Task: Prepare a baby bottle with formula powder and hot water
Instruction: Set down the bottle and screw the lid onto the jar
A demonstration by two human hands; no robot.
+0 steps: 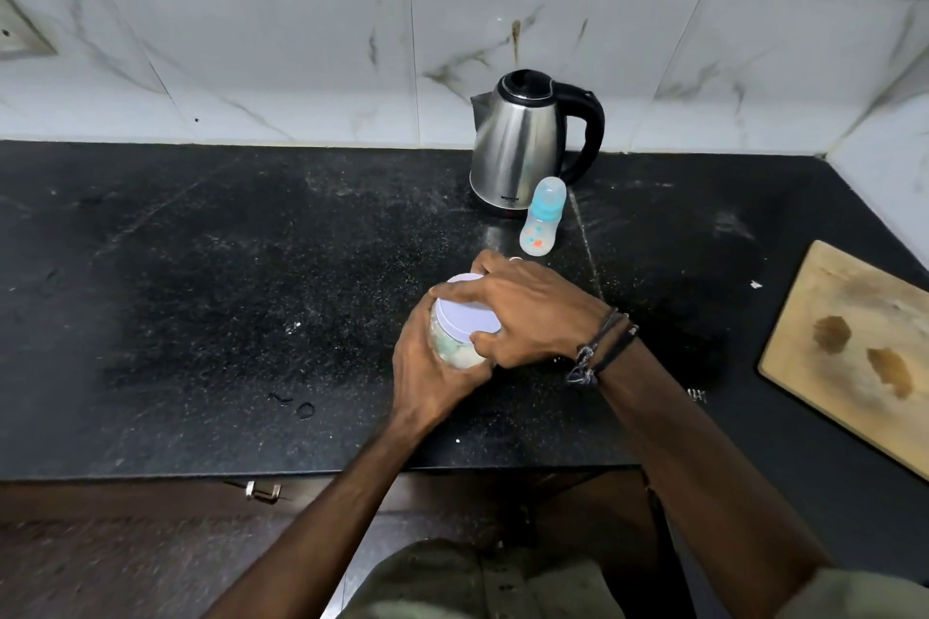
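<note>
A clear jar of pale formula powder [455,351] with a white lid [465,314] stands on the black counter [251,292]. My left hand [432,367] grips the jar's body from the near side. My right hand [528,312] curls over the lid from the right, fingers wrapped round its rim. Behind them stands a small baby bottle [540,224] with a blue collar and clear cap, upright. A steel electric kettle [523,141] with a black handle and lid sits just behind the bottle, near the wall.
A wooden cutting board [854,352] lies at the counter's right. Marble wall tiles [301,65] run along the back. The counter's front edge is close to my body, with a drawer handle [262,490] below it.
</note>
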